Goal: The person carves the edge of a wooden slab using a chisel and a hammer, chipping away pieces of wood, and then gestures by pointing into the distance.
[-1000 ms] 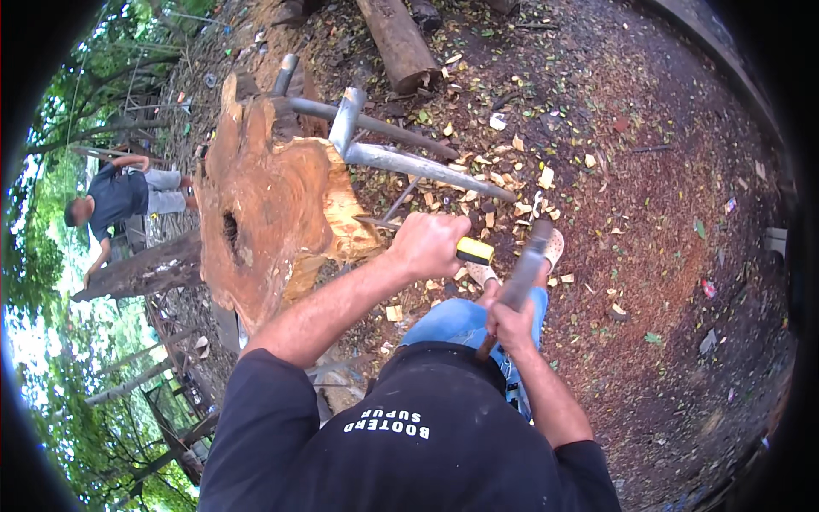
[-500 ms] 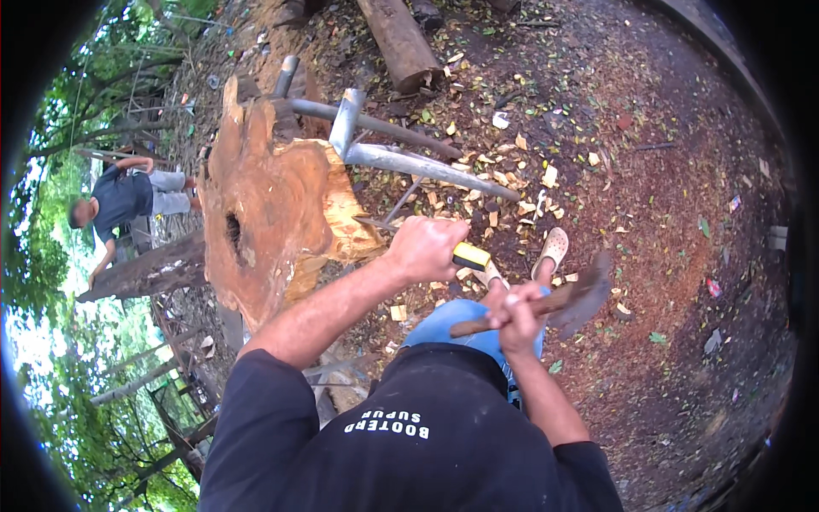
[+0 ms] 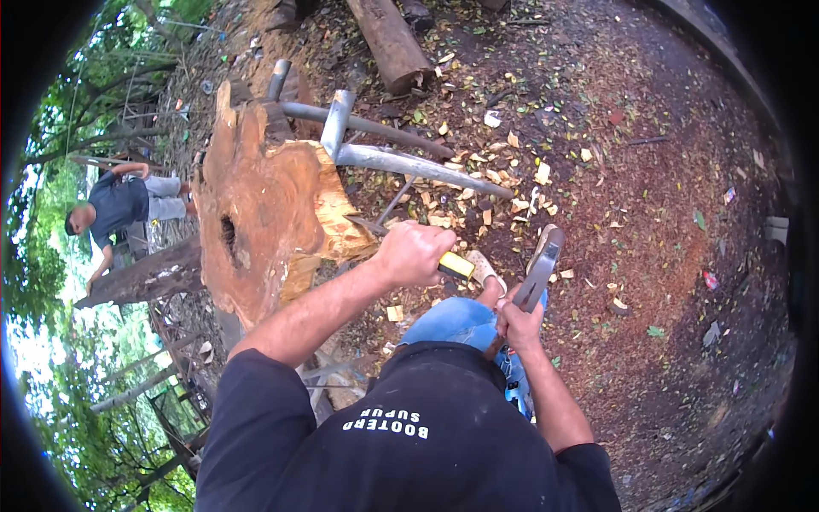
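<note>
My left hand (image 3: 415,254) is closed around a chisel with a yellow and black handle (image 3: 457,265). The chisel's dark blade (image 3: 367,225) meets the pale, freshly cut edge of a thick wooden slab (image 3: 269,192), reddish brown on its broad face with a dark hollow. On the right, over my knee, my right hand (image 3: 520,326) grips the wooden handle of a hatchet; its grey metal head (image 3: 541,270) stands up beyond my fingers, apart from the chisel. My hand and body hide part of the hatchet's handle.
Grey metal pipes (image 3: 418,168) stick out beside the slab. Pale wood chips (image 3: 486,213) and leaves litter the brown ground. A log (image 3: 388,47) lies at the far side. At the left, another person (image 3: 128,205) stands near a dark beam (image 3: 145,275).
My right hand has turned the hatchet, so its head has swung from the right to point away from me. The left hand keeps the chisel at the slab's edge.
</note>
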